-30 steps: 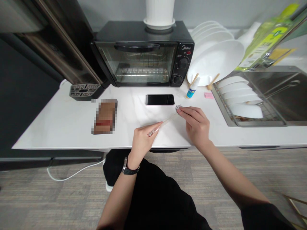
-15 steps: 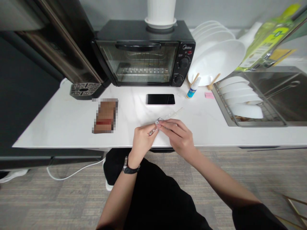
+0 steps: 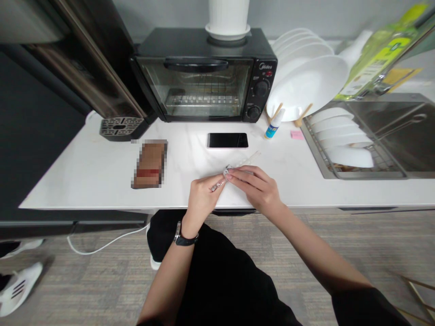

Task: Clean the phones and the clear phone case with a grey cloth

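My left hand point(image 3: 203, 192), with a black-strapped watch point(image 3: 185, 239) on the wrist, is closed around a small whitish and silvery object point(image 3: 226, 172) above the counter's front part. Part of that object shows beside the left thumb; its kind is not clear. My right hand point(image 3: 260, 185) pinches its upper end, fingertips touching it and the left fingers. A thin see-through strip point(image 3: 250, 159) reaches from the hands toward the back right; whether it belongs to the object I cannot tell. Beyond the hands lies a dark-screened phone point(image 3: 227, 140), flat on the counter.
A blurred-out brown item point(image 3: 149, 164) lies at left. Behind stands a black toaster oven point(image 3: 204, 90) with a white pot point(image 3: 228, 18) on top. A small bottle point(image 3: 273, 126), a pink note point(image 3: 297, 135), racked white plates point(image 3: 309, 86) and a sink point(image 3: 390, 174) are at right.
My right hand has shifted slightly right, and the see-through strip shows wider. My left hand has barely moved. Another person's white shoe has come into view at the lower left.
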`<control>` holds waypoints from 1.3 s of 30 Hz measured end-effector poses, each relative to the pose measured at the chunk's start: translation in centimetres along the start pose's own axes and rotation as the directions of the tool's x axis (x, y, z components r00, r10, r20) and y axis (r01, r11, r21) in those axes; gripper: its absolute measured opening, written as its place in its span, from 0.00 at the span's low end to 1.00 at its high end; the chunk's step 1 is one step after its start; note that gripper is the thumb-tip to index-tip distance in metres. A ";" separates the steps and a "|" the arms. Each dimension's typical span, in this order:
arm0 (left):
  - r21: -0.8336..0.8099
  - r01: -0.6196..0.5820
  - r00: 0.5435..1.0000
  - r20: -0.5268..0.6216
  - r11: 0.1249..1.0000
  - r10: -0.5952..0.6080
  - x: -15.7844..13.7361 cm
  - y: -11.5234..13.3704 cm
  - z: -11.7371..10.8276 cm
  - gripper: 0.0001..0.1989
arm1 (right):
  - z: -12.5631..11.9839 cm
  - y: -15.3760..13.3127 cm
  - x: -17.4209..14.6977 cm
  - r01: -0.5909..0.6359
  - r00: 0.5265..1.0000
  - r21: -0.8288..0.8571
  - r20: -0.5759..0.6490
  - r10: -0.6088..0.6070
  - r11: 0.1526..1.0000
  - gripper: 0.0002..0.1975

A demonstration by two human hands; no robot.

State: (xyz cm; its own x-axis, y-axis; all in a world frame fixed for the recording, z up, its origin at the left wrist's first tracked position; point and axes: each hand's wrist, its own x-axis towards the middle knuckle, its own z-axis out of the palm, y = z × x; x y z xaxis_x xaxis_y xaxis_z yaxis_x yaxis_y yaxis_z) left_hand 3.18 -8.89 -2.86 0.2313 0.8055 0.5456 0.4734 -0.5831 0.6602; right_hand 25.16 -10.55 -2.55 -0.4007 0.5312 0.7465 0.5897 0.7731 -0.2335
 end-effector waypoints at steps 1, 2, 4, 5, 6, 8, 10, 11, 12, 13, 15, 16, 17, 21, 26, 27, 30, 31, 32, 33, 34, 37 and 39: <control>-0.022 0.006 1.000 -0.005 1.000 -0.006 -0.1 -0.1 0.1 0.11 | -0.1 0.3 0.0 -0.001 1.000 -0.001 -0.027 0.001 1.000 0.29; -0.050 0.009 1.000 -0.009 0.999 -0.009 -0.1 -0.1 0.1 0.11 | -0.2 0.6 0.0 0.001 0.998 -0.002 -0.055 -0.001 1.000 0.30; -0.098 0.017 1.000 -0.009 0.995 -0.018 -0.2 -0.2 0.2 0.12 | -0.4 1.2 0.1 0.000 0.995 -0.008 -0.101 -0.001 1.000 0.32; -0.111 0.023 1.000 -0.008 0.994 -0.024 -0.2 -0.2 0.3 0.13 | -0.6 1.6 0.1 -0.006 0.993 -0.013 -0.117 0.004 1.000 0.32; -0.118 0.029 1.000 -0.004 0.993 -0.030 -0.3 -0.3 0.3 0.14 | -0.8 2.0 0.1 -0.017 0.992 -0.023 -0.128 0.013 1.000 0.32; -0.119 0.042 0.999 0.001 0.992 -0.043 -0.3 -0.2 0.3 0.13 | -1.3 2.8 0.1 -0.051 0.990 -0.056 -0.136 0.043 0.997 0.31; -0.116 0.052 0.999 0.001 0.992 -0.053 -0.3 -0.2 0.2 0.13 | -1.8 3.5 0.1 -0.086 0.987 -0.097 -0.140 0.072 0.992 0.28; -0.117 0.054 0.999 0.001 0.992 -0.054 -0.3 -0.2 0.2 0.12 | -2.0 3.9 0.1 -0.100 0.986 -0.118 -0.149 0.082 0.988 0.26; -0.118 0.055 0.998 0.001 0.992 -0.055 -0.3 -0.1 0.2 0.12 | -2.2 4.1 0.1 -0.112 0.983 -0.137 -0.161 0.089 0.984 0.25; -0.118 0.058 0.998 0.002 0.991 -0.058 -0.3 -0.1 0.2 0.12 | -2.3 4.3 0.1 -0.123 0.980 -0.155 -0.176 0.095 0.980 0.24; -0.117 0.060 0.998 -0.002 0.991 -0.060 -0.4 -0.1 0.2 0.11 | -2.3 4.4 0.1 -0.146 0.973 -0.187 -0.206 0.107 0.971 0.23; -0.117 0.060 0.998 -0.005 0.991 -0.061 -0.4 -0.2 0.3 0.11 | -2.2 4.3 0.1 -0.158 0.969 -0.201 -0.218 0.114 0.967 0.23; -0.118 0.058 0.998 -0.009 0.991 -0.060 -0.4 -0.2 0.3 0.11 | -2.1 4.1 0.1 -0.172 0.966 -0.213 -0.228 0.122 0.962 0.23; -0.129 0.061 0.998 -0.014 0.990 -0.063 -0.4 -0.3 0.4 0.11 | -1.4 3.0 0.2 -0.221 0.952 -0.246 -0.262 0.155 0.944 0.24; -0.127 0.053 0.998 -0.027 0.990 -0.057 -0.5 -0.5 0.6 0.13 | -0.6 1.9 0.3 -0.226 0.945 -0.227 -0.288 0.156 0.947 0.27; -0.125 0.047 0.998 -0.029 0.991 -0.051 -0.5 -0.6 0.6 0.13 | -0.3 1.6 0.4 -0.215 0.946 -0.217 -0.287 0.149 0.952 0.29; -0.109 0.037 0.999 -0.026 0.993 -0.040 -0.5 -0.5 0.6 0.13 | 0.5 0.4 0.6 -0.171 0.954 -0.179 -0.275 0.118 0.969 0.33; -0.101 0.035 0.999 -0.025 0.994 -0.038 -0.4 -0.4 0.5 0.13 | 0.8 -0.1 0.7 -0.155 0.957 -0.163 -0.269 0.107 0.974 0.34; -0.090 0.034 0.999 -0.025 0.995 -0.036 -0.3 -0.3 0.5 0.12 | 1.1 -0.7 0.7 -0.139 0.960 -0.146 -0.261 0.098 0.979 0.35; -0.075 0.033 0.999 -0.025 0.997 -0.035 -0.3 -0.2 0.4 0.11 | 1.5 -1.3 0.6 -0.124 0.964 -0.128 -0.253 0.089 0.984 0.36; -0.057 0.030 0.999 -0.022 0.998 -0.032 -0.2 -0.1 0.3 0.09 | 1.8 -1.9 0.6 -0.108 0.966 -0.110 -0.245 0.079 0.988 0.36; -0.023 0.007 1.000 -0.012 1.000 -0.007 0.1 0.1 0.0 0.16 | 2.3 -3.2 0.4 -0.057 0.979 -0.051 -0.197 0.046 0.997 0.36; -0.037 -0.005 1.000 -0.013 0.999 0.004 0.3 0.2 -0.2 0.23 | 2.2 -3.5 0.4 -0.012 0.989 -0.013 -0.147 0.010 1.000 0.34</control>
State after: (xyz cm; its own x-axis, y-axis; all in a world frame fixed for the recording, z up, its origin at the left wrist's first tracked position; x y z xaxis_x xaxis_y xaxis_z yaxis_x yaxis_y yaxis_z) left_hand 3.17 -8.77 -2.52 0.2221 0.8015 0.5552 0.4404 -0.5905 0.6763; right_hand 21.42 -12.29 -2.85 -0.2878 0.4823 0.8274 0.6034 0.7622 -0.2344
